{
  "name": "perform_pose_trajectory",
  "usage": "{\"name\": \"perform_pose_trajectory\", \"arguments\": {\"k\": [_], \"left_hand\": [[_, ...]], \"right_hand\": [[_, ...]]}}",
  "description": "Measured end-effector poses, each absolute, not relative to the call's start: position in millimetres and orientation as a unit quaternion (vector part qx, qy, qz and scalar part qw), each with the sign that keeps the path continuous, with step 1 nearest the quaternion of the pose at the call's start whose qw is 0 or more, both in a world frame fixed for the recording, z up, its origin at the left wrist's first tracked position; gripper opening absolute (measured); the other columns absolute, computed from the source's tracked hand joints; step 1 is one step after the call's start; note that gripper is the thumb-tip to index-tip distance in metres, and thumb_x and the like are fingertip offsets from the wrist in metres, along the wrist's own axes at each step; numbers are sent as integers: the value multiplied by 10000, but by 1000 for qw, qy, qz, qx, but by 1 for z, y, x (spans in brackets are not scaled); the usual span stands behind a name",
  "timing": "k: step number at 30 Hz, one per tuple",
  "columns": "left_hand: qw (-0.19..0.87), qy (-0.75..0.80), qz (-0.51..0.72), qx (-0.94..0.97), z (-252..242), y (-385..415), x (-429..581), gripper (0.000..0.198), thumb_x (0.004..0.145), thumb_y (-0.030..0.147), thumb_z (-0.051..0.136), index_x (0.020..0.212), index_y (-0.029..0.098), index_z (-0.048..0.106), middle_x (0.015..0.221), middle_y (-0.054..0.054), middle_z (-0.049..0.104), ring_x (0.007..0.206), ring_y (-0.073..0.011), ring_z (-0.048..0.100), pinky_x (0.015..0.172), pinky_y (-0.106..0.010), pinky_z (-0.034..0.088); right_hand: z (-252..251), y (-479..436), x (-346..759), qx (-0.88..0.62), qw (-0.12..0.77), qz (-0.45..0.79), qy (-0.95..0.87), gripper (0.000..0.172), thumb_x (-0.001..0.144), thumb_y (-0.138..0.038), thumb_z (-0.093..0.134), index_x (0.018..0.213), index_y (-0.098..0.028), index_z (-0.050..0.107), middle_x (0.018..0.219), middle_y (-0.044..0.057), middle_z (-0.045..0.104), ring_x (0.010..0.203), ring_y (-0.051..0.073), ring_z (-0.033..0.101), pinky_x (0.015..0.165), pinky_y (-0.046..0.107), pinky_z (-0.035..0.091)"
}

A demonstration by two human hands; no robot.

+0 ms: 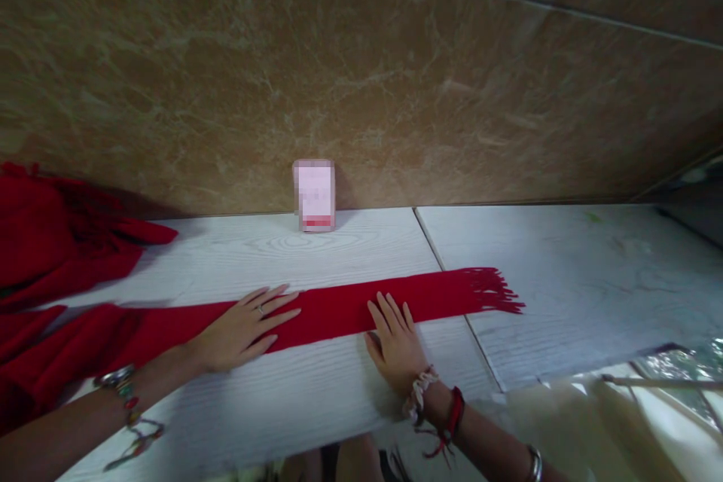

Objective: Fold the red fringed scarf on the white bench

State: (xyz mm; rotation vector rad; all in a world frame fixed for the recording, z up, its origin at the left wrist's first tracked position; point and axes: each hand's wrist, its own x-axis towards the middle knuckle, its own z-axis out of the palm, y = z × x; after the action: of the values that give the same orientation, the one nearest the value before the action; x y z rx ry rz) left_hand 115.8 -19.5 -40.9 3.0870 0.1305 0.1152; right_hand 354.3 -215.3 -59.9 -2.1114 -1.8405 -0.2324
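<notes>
Presumably soft, light and limp, the long red fringed cloth scarf [339, 312] lies across the white wood-grain surface [565, 271] at lower centre, best gripped by its edges. The left hand [240, 327] and right hand [400, 350] rest on it, fingers spread.

From my remote seat I make out the red scarf [339, 312] as matt cloth, its fringe [497, 290] in loose yarn strands. The pale table [271, 407] shows a wood-grain finish (timber or laminate, I can't tell from here) with a low sheen. I read the wall [339, 75] as smooth, marble-look panelling, faintly glossy. The bangle [535, 463] looks like polished metal.
</notes>
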Motion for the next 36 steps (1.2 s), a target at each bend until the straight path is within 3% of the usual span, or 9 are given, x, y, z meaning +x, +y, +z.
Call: {"name": "perform_pose_trajectory", "arguments": {"k": [5,8,13,18,24,27,32,36], "left_hand": [[41,67,59,995,-41,-22,122,412,869,255,347,1274,316,399,1319,-12,429,1198,-201,373,982,-368,297],[67,114,62,989,-35,-29,144,387,883,280,321,1250,251,439,1219,-50,513,1107,-186,453,942,-342,346],[113,120,46,985,-23,-43,218,375,876,282,329,1194,161,488,1168,-92,544,1054,-184,491,924,-320,365],[215,135,12,967,-15,-55,301,316,825,252,425,1082,126,560,1069,-116,594,965,-197,529,861,-279,373],[245,175,-32,953,-18,-60,349,223,704,258,569,889,147,623,786,-52,654,712,-173,569,632,-233,399],[265,181,-50,946,-20,-56,355,178,676,243,573,807,143,641,760,-46,654,690,-169,568,600,-227,390],[307,172,-58,934,-14,-50,360,228,663,241,544,834,132,646,802,-42,658,700,-159,561,587,-218,392],[337,157,-78,925,-13,-47,367,200,652,255,534,758,135,654,693,-11,647,622,-133,534,554,-206,384]], "right_hand": [[-58,-235,392,-743,115,-136,-645,351,820,-193,407,1133,-127,551,1200,132,548,1127,237,471,925,439,378],[-57,-248,425,-714,69,-183,-672,320,818,-138,405,1083,-126,584,1122,134,599,1051,214,533,863,368,441],[-40,-249,448,-659,-15,-193,-727,345,788,-27,417,1068,-129,591,1018,123,643,937,185,590,782,304,482],[-29,-238,441,-651,-70,-180,-735,280,790,-32,456,1005,-124,610,863,97,663,745,170,606,609,267,488],[-46,-239,439,-674,-5,-224,-704,242,792,-45,478,975,-120,618,882,91,654,768,172,582,650,272,465],[-54,-240,439,-695,40,-233,-679,250,798,-37,467,981,-125,613,907,84,649,819,169,567,717,281,446],[-55,-234,438,-707,65,-242,-661,242,806,-55,466,992,-126,603,897,80,641,840,174,543,755,301,411],[-48,-232,434,-700,66,-250,-666,195,815,-95,478,949,-137,613,877,80,625,852,180,518,774,314,382]]}}
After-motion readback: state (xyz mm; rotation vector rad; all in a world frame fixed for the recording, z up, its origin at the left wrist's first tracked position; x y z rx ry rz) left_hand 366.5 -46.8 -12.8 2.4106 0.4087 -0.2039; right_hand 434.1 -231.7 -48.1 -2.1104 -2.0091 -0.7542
